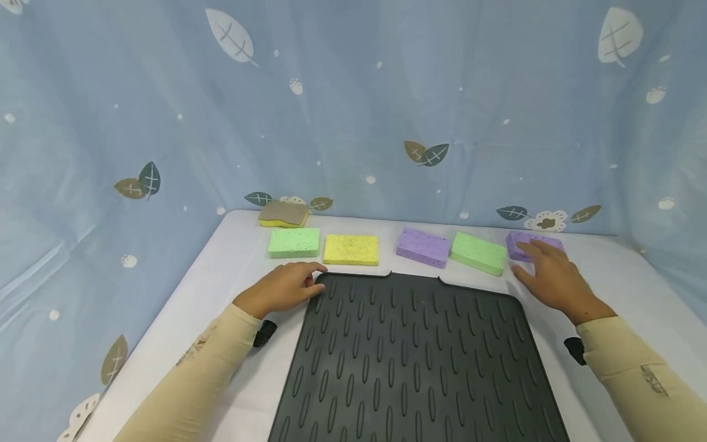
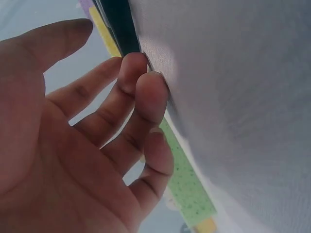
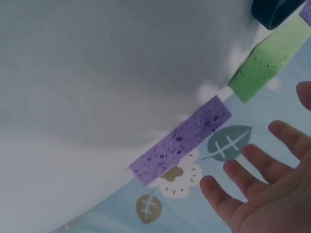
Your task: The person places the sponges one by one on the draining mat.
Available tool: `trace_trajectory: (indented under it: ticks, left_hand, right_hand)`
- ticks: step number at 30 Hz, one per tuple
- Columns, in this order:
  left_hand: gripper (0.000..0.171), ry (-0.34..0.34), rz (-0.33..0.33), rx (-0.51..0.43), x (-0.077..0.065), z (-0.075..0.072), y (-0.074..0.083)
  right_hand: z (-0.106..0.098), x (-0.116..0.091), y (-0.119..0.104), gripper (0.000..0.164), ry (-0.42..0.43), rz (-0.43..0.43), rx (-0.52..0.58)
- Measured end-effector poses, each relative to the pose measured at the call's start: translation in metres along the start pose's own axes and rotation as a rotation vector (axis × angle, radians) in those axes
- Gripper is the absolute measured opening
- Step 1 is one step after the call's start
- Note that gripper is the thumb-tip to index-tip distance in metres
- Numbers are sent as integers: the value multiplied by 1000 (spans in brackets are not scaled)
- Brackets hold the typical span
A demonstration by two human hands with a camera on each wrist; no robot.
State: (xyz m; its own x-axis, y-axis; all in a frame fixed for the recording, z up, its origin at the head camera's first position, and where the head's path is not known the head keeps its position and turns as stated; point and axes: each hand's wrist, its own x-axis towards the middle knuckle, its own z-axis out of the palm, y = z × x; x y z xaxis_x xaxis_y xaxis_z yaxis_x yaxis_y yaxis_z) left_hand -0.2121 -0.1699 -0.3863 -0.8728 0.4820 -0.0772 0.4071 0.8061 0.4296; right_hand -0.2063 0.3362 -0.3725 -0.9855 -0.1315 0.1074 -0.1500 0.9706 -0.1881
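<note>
My left hand (image 1: 287,287) is at the far left corner of a black ribbed mat (image 1: 405,362). Its fingertips rest by the corner, loosely bent; in the left wrist view the thumb stands apart from them, and nothing is gripped between. At the right, my right hand (image 1: 554,276) hovers just in front of a purple sponge (image 1: 519,244), covering part of it. Its fingers are spread and hold nothing in the right wrist view, where the same purple sponge (image 3: 180,141) appears uncovered. A green sponge (image 1: 478,253) lies left of that hand.
Along the table's (image 1: 607,264) far side lie another purple sponge (image 1: 423,247), a yellow sponge (image 1: 351,250) and a second green sponge (image 1: 294,242). Behind these is a grey-topped yellow sponge (image 1: 283,215). A blue leaf-patterned curtain (image 1: 353,104) hangs behind and beside the table.
</note>
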Motion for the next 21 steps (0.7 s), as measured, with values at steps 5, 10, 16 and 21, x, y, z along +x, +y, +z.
trace_trajectory:
  ticks: [5, 10, 16, 21]
  left_hand:
    - [41, -33, 13, -50, 0, -3, -2]
    - [43, -70, 0, -81, -2, 1, -6]
    - [43, -79, 12, -112, 1, 2, -9]
    - [44, -88, -5, -151, 3, -1, -10]
  right_hand:
    - [6, 7, -6, 64, -60, -59, 26]
    - [16, 8, -14, 64, -121, -82, 48]
    - [18, 13, -16, 67, -142, -87, 41]
    - [14, 21, -21, 68, -161, -86, 42]
